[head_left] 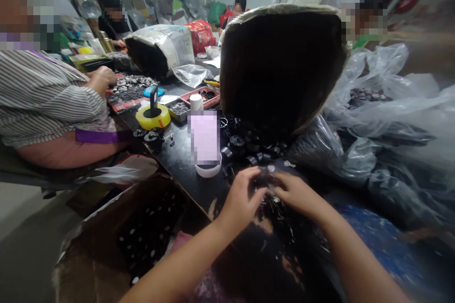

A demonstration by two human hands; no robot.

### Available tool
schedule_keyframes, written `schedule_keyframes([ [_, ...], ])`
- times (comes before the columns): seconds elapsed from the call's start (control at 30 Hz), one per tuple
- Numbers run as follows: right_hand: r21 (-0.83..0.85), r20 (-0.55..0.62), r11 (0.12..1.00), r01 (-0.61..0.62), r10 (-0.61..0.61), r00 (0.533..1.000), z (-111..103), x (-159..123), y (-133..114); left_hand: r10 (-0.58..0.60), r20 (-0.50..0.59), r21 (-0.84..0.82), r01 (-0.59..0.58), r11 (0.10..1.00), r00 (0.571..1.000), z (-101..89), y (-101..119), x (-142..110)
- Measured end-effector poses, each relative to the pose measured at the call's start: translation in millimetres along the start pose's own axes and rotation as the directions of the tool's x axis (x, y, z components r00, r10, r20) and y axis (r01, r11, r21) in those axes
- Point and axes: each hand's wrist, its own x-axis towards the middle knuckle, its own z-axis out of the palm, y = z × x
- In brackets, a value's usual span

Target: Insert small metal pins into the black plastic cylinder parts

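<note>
In the tipped sack, black parts

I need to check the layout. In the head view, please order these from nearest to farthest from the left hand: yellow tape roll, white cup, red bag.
1. white cup, just beyond the left hand.
2. yellow tape roll, farther left.
3. red bag, at the far end of the table.

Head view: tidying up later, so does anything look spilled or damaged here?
Yes. Small black round parts spill from the tipped brown cardboard box onto the dark table, whose near edge looks chipped.
</note>
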Motion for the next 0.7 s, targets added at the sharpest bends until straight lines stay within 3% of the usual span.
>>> schedule_keyframes([
  [0.13,0.073,-0.024,0.997,-0.027,0.029,0.999,-3,-14,-7,-0.009,-0.011,-0.065,0.009,0.998,1.0,-0.1,-2,4],
  [0.3,0.169,-0.153,0.978,-0.122,0.148,0.977,-9,-50,-22,-0.044,-0.024,-0.229,0.037,0.973,0.999,-1.4,8,-7],
  [0.4,0.277,-0.202,0.947,-0.161,0.221,0.954,0,-81,-36,-0.161,0.016,-0.364,0.156,0.918,0.987,-0.6,19,-23],
  [0.47,0.406,-0.23,0.895,-0.185,0.296,0.927,10,-98,-44,-0.306,0.094,-0.506,0.31,0.805,0.947,0.2,27,-35],
  [0.5,0.489,-0.217,0.846,-0.213,0.354,0.91,15,-105,-47,-0.371,0.136,-0.567,0.379,0.731,0.919,0.3,30,-41],
  [0.57,0.656,-0.077,0.694,-0.295,0.451,0.889,25,-114,-50,-0.431,0.198,-0.626,0.452,0.636,0.88,-0.8,35,-54],
  [0.63,0.768,0.132,0.523,-0.369,0.436,0.89,31,-118,-51,-0.372,0.266,-0.602,0.455,0.657,0.889,-4.0,37,-66],
  [0.7,0.813,0.244,0.424,-0.4,0.376,0.894,35,-119,-51,-0.297,0.359,-0.559,0.459,0.691,0.885,-8.4,38,-76],
])
